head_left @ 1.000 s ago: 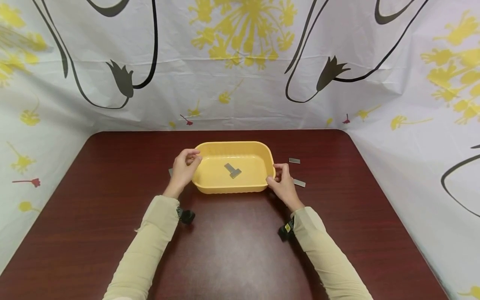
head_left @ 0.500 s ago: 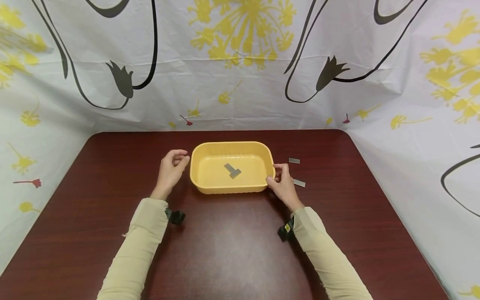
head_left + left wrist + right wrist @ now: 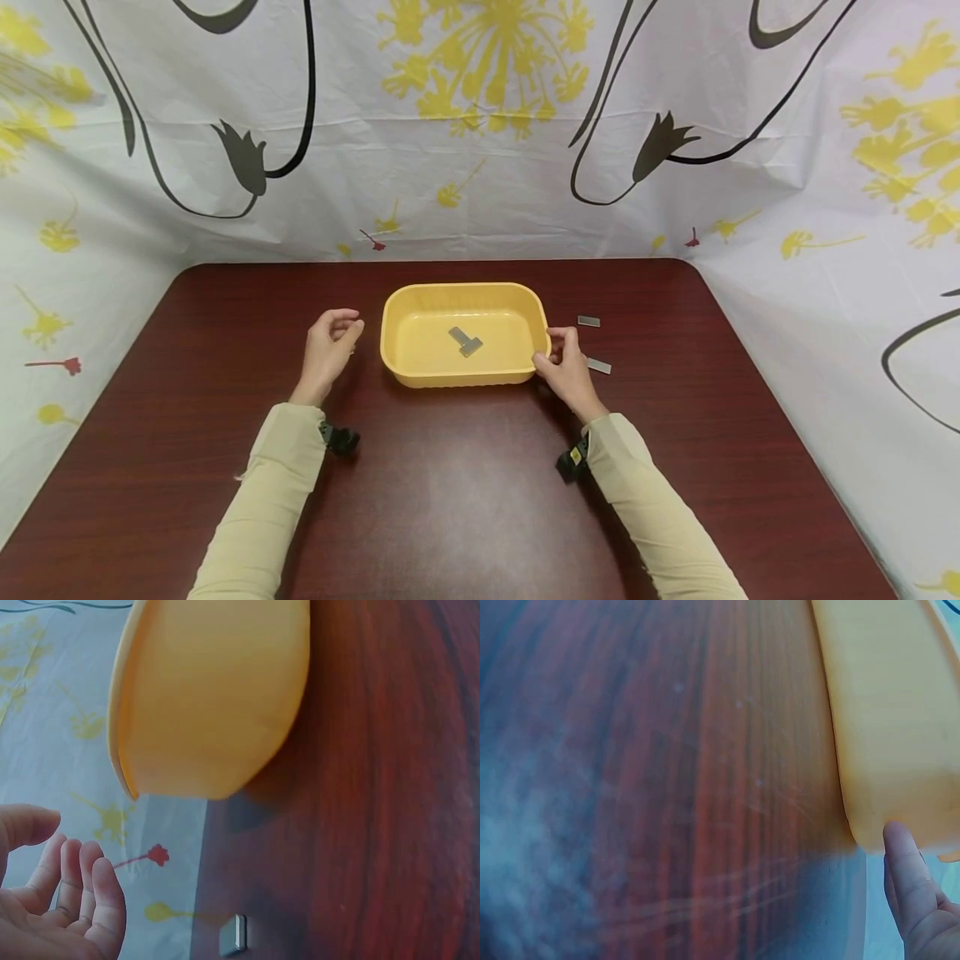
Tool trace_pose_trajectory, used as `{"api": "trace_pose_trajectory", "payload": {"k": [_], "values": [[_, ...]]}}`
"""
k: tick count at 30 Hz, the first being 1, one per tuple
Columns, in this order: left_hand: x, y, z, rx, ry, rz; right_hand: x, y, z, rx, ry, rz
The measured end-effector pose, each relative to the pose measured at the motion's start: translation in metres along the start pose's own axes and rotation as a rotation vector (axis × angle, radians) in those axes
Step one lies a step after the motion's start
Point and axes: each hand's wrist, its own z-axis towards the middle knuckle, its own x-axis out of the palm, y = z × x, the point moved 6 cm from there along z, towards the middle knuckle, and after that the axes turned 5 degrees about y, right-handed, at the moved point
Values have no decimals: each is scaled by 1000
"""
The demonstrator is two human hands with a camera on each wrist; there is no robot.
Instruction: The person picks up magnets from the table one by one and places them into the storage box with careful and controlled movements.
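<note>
A yellow plastic tray [image 3: 465,377] stands near the far side of the table. Inside it lie two flat grey metal strips [image 3: 467,342], touching in a T shape. My right hand [image 3: 567,371] grips the tray's near right corner, thumb at the front and fingers along the side. To the left of the tray, my left hand [image 3: 324,354] is apart from it, fingers loosely bent and holding nothing. In the left wrist view a small metal piece [image 3: 234,935] lies on the table close to that hand; the hand mostly hides it in the head view.
Right of the tray lie two more grey strips: one farther back [image 3: 588,321] and one beside my right hand [image 3: 599,366]. The dark red-brown table [image 3: 465,492] has a patterned white curtain [image 3: 465,225] behind it and at both sides.
My left hand has moved off the tray's left end, to the left and slightly nearer. The tray's left rim now shows fully. The right hand has kept its place at the corner.
</note>
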Motion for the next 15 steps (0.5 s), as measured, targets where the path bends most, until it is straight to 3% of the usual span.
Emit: {"api": "trace_pose_trajectory", "payload": {"k": [15], "values": [[-10,26,-1,-91,-23,-9,0,-1,-1,17,9,-10]]}}
